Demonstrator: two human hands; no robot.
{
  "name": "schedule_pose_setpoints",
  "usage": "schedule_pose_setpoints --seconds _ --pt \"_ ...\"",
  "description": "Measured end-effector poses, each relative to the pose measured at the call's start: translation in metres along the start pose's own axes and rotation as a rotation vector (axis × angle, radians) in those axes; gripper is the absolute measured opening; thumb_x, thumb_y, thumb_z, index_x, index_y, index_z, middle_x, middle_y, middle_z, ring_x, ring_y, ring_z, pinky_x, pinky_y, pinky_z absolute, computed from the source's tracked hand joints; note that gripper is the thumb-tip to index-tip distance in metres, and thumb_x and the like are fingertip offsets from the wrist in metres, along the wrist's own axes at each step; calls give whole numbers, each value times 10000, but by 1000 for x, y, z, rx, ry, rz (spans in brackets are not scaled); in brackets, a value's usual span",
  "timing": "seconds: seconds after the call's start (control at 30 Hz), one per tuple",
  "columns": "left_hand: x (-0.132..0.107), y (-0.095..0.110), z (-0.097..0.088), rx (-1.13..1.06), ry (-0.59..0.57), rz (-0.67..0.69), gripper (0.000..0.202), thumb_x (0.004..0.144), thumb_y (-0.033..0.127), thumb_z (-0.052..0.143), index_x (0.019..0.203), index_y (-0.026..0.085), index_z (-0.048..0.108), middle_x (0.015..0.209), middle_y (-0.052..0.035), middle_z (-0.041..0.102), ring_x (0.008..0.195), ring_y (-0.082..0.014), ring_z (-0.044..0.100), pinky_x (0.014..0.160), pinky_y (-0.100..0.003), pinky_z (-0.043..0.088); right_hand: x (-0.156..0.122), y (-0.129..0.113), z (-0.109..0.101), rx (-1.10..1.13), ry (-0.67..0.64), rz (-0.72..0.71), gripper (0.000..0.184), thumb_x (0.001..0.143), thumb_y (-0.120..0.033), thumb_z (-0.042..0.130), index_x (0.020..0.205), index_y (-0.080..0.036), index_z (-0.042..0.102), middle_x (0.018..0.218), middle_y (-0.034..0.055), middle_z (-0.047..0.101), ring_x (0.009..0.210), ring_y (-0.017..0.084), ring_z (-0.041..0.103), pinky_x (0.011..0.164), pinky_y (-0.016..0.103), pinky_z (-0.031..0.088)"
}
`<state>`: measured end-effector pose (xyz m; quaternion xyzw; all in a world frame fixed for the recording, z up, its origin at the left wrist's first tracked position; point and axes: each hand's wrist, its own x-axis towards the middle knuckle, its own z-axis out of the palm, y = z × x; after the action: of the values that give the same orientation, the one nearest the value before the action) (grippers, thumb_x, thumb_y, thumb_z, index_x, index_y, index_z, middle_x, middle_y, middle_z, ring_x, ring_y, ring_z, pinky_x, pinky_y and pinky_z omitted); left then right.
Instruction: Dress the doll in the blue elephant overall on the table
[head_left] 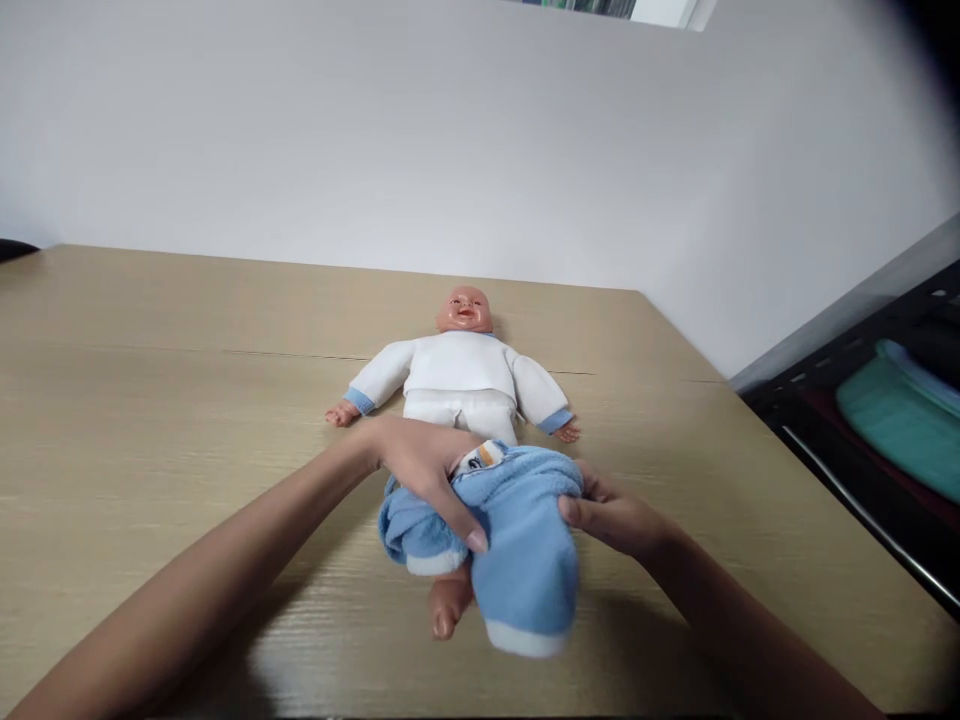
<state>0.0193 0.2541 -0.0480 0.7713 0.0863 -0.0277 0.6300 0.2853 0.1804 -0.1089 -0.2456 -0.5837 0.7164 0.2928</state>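
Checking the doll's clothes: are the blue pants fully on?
Only partway: the blue pants are bunched below the waist of the doll, with only one foot showing.

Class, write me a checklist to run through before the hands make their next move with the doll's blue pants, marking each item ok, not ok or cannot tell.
1. Doll lying face up on the table: ok.
2. Right hand holding the pants: ok, thumb pressed on their side.
3. Left hand gripping the pants: cannot tell; its thumb lies across them, but its fingers are hidden.
4. Foot out past the cuff on the picture's left: ok.
5. Foot showing at the cuff on the picture's right: not ok, none shows.
6. Other leg inside that pant leg: cannot tell, cloth covers it.
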Motion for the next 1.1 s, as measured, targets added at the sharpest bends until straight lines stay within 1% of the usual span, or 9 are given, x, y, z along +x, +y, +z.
schedule_pose_setpoints --seconds 0.1,0.2,0.33,0.43,0.63,0.73,0.87,1.0,1.1 --pt "0 -3 -1 19 -15 -4 432 827 390 932 1157 150 788 1206 -74 833 1110 -271 785 1005 -299 616 0 4 -1 84 88 30 499 877 -663 842 944 -185 716 806 -22 573 703 119 479 695 238 454" --pt "-3 -7 -4 31 25 50 378 891 416 874 1161 163 793 1211 -70 826 1119 -258 780 1042 -316 609 1 2 -3 70 60 58 452 915 -626 822 959 -187 721 817 -24 569 709 116 480 692 225 457" --pt "-9 -13 -5 3 99 68 382 923 459 834 1165 166 799 1179 -82 838 1106 -253 789 1059 -337 617 1 -5 -5 -1 -186 146 432 909 -574 835 1084 -189 742 923 -1 643 802 138 570 754 231 510" --pt "-11 -16 -3 -91 61 33 444 897 435 861 1238 163 779 1188 -89 839 1091 -259 802 1014 -334 644 -1 -7 -3 33 -292 245 480 818 -561 911 1037 -168 743 886 -3 652 802 145 604 756 240 530" --pt "-10 -12 -2 -251 -102 7 588 631 324 1042 1139 132 818 1131 -107 851 1060 -310 810 954 -337 675 -5 9 -2 61 -122 107 464 862 -606 868 1024 -184 768 913 9 696 819 149 638 799 253 545" --pt "-8 -11 -3 -288 -199 -10 568 616 317 1048 1107 132 831 1088 -122 857 1049 -335 815 965 -372 677 -4 22 0 151 -40 66 464 898 -609 847 1128 -212 779 986 16 715 912 154 660 893 263 542" --pt "-11 -16 -5 -249 -122 22 405 690 210 991 1061 151 839 1034 -73 865 959 -252 818 928 -276 660 -1 25 3 276 -15 157 534 883 -602 872 1245 -225 764 1070 26 731 919 138 659 886 247 533" --pt "-13 -23 -7 -248 -48 64 362 786 255 929 1121 161 830 1071 -48 859 1009 -237 811 1000 -281 638 0 16 3 173 -167 175 512 945 -576 822 1255 -173 764 1072 44 735 917 139 649 863 237 525" --pt "-13 -27 -5 -280 -50 80 358 851 338 884 1148 148 822 1103 -68 852 1074 -266 804 1034 -332 636 -1 16 3 189 -311 187 617 874 -614 873 1252 -139 760 959 33 720 845 140 640 783 224 523"
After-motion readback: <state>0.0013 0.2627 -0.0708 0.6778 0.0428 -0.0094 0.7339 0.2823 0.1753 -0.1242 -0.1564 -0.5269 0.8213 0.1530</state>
